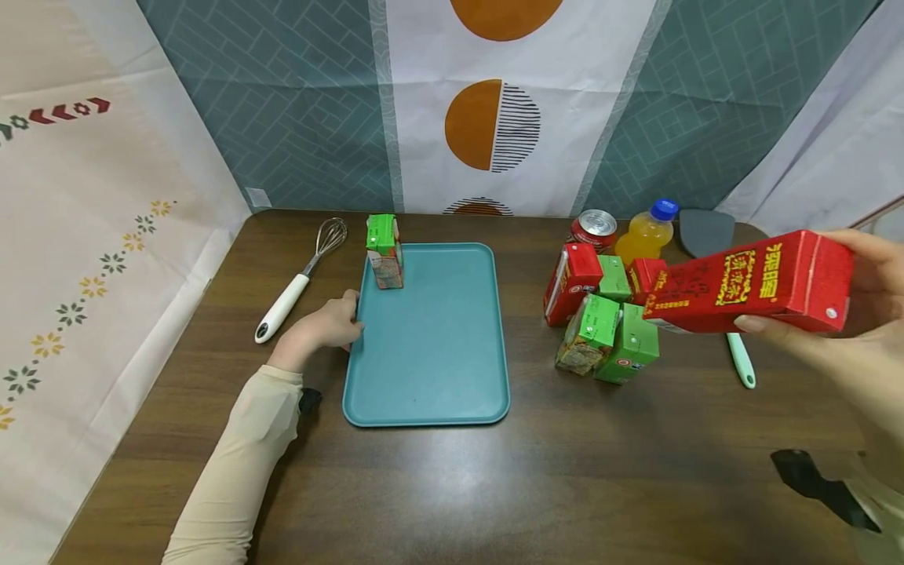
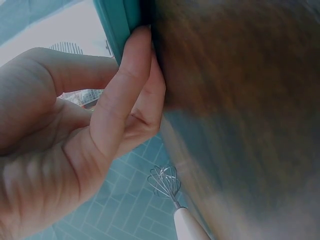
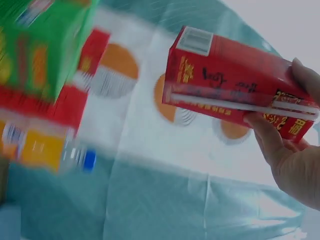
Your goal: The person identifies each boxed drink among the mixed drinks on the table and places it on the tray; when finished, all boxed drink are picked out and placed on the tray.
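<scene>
My left hand (image 1: 330, 322) pinches the left edge of a teal tray (image 1: 427, 337), which lies on the table. In the left wrist view its fingertips meet the tray rim (image 2: 116, 25). A green-topped drink carton (image 1: 384, 251) stands in the tray's far left corner. On the right, my right hand (image 1: 854, 314) grips a red drink carton (image 1: 749, 282) by one end, tilted and raised above the table. The right wrist view shows a white straw (image 3: 220, 102) along the side of this red carton.
Right of the tray stand green cartons (image 1: 628, 345), a red carton (image 1: 572, 282), a red can (image 1: 595, 227) and an orange drink bottle (image 1: 646, 231). A grey spatula (image 1: 706, 231) lies behind the raised carton. A whisk (image 1: 289, 294) lies left of the tray.
</scene>
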Tool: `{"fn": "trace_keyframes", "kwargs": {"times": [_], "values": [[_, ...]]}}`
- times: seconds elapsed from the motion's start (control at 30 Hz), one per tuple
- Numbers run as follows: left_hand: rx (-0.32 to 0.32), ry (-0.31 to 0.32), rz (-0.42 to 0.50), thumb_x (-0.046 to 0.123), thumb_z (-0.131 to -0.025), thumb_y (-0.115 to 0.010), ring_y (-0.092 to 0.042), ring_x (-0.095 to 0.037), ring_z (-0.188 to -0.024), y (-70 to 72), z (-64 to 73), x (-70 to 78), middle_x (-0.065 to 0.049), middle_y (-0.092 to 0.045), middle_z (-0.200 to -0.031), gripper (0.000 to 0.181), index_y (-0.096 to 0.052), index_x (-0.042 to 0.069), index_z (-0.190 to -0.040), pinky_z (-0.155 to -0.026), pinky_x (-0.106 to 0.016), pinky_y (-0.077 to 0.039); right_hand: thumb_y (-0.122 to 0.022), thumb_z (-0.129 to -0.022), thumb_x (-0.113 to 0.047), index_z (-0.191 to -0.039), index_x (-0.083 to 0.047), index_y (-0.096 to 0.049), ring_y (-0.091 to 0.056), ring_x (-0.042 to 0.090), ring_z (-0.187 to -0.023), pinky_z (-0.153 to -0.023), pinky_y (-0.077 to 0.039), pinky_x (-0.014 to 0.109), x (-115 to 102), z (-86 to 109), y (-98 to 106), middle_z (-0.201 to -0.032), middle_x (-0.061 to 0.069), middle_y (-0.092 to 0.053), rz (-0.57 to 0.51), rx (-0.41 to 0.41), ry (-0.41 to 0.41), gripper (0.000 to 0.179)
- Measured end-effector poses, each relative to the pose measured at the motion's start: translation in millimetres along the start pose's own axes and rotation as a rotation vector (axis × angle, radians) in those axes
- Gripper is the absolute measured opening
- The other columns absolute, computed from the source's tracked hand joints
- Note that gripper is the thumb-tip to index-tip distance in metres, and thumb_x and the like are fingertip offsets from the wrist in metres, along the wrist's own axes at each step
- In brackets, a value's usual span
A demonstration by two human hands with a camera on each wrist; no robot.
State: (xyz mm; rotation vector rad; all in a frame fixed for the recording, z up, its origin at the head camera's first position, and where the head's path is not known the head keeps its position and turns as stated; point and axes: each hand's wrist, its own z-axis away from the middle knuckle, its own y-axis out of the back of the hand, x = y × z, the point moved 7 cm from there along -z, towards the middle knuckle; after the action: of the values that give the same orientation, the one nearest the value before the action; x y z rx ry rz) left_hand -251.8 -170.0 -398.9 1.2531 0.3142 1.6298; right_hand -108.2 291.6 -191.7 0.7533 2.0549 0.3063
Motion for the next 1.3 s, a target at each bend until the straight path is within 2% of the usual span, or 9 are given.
{"fn": "trace_keyframes", "kwargs": {"times": [0.17, 0.27, 0.33, 0.47, 0.67, 0.83, 0.93, 1.03, 1.3], "values": [[-0.002, 0.001, -0.001, 0.003, -0.095, -0.040, -0.064, -0.026, -0.066, -2.5, 2.4, -1.0, -0.037, -0.054, -0.109, 0.059, -0.007, -0.018, -0.139, -0.061, -0.034, -0.053, -0.073, -0.063, 0.020, -0.129, 0.005, -0.049, -0.055, 0.017, -0.102, -0.079, -0.047, 0.011, -15.0, -7.7, -32.4, -0.115, 0.008, -0.059, -0.338, 0.044, 0.044, 0.072], [-0.008, 0.014, 0.011, 0.004, -0.095, -0.040, -0.064, -0.025, -0.066, -7.0, 4.4, -4.1, -0.038, -0.052, -0.111, 0.060, -0.006, -0.018, -0.140, -0.061, -0.033, -0.053, -0.072, -0.064, 0.021, -0.126, 0.005, -0.051, -0.055, 0.021, -0.104, -0.079, -0.049, 0.015, -19.9, -12.6, -59.2, -0.114, 0.012, -0.058, -0.538, 0.057, 0.016, 0.068], [-0.012, 0.023, 0.019, 0.003, -0.095, -0.040, -0.064, -0.025, -0.067, -9.5, 5.4, -6.2, -0.040, -0.050, -0.115, 0.060, -0.005, -0.018, -0.140, -0.061, -0.033, -0.053, -0.071, -0.066, 0.020, -0.126, 0.002, -0.051, -0.052, 0.024, -0.108, -0.081, -0.050, 0.018, -22.7, -15.5, -81.0, -0.117, 0.013, -0.056, -0.618, 0.033, -0.019, 0.066], [-0.008, 0.012, 0.026, 0.003, -0.095, -0.041, -0.064, -0.025, -0.067, -11.6, 4.6, -6.6, -0.039, -0.050, -0.115, 0.059, -0.008, -0.017, -0.139, -0.060, -0.033, -0.053, -0.071, -0.070, 0.015, -0.127, -0.005, -0.050, -0.051, 0.025, -0.111, -0.081, -0.051, 0.021, -24.3, -19.2, -125.1, -0.122, 0.012, -0.054, -0.633, -0.049, -0.118, 0.064], [0.010, -0.007, 0.007, 0.003, -0.094, -0.041, -0.063, -0.022, -0.061, -7.0, 2.3, -5.1, -0.034, -0.057, -0.102, 0.057, -0.012, -0.017, -0.138, -0.059, -0.032, -0.052, -0.076, -0.074, -0.002, -0.128, -0.012, -0.050, -0.052, 0.021, -0.111, -0.086, -0.050, 0.027, -12.7, -30.8, -191.0, -0.125, 0.007, -0.055, -0.535, -0.179, -0.257, 0.061], [0.008, 0.005, 0.010, 0.003, -0.094, -0.040, -0.064, -0.022, -0.064, -2.1, 1.9, -5.4, -0.037, -0.053, -0.111, 0.057, -0.011, -0.017, -0.138, -0.060, -0.033, -0.053, -0.078, -0.074, -0.009, -0.129, -0.011, -0.049, -0.052, 0.018, -0.109, -0.086, -0.050, 0.032, 0.8, -44.7, -237.7, -0.124, 0.006, -0.056, -0.510, -0.159, -0.276, 0.062], [-0.002, 0.005, 0.004, 0.004, -0.095, -0.040, -0.064, -0.022, -0.065, -0.9, 0.3, -4.2, -0.038, -0.051, -0.113, 0.058, -0.009, -0.016, -0.139, -0.061, -0.033, -0.053, -0.078, -0.074, -0.007, -0.129, -0.011, -0.049, -0.052, 0.017, -0.111, -0.088, -0.049, 0.034, 8.6, -51.2, -257.2, -0.123, 0.006, -0.056, -0.562, -0.121, -0.325, 0.062], [-0.006, 0.003, -0.001, 0.004, -0.095, -0.040, -0.064, -0.022, -0.064, 0.7, -1.1, -2.5, -0.038, -0.052, -0.114, 0.058, -0.008, -0.016, -0.140, -0.061, -0.032, -0.052, -0.078, -0.073, -0.007, -0.129, -0.013, -0.049, -0.051, 0.017, -0.113, -0.089, -0.048, 0.036, 12.0, -57.1, -272.1, -0.123, 0.005, -0.055, -0.580, -0.130, -0.380, 0.063], [-0.003, 0.019, -0.017, 0.004, -0.095, -0.041, -0.063, -0.021, -0.062, 2.0, -3.5, -3.3, -0.035, -0.054, -0.108, 0.059, -0.008, -0.016, -0.140, -0.059, -0.031, -0.051, -0.078, -0.075, -0.009, -0.134, -0.017, -0.046, -0.047, 0.019, -0.119, -0.088, -0.050, 0.035, 23.4, -73.4, -331.7, -0.130, 0.002, -0.051, -0.444, -0.391, -0.429, 0.068]]}}
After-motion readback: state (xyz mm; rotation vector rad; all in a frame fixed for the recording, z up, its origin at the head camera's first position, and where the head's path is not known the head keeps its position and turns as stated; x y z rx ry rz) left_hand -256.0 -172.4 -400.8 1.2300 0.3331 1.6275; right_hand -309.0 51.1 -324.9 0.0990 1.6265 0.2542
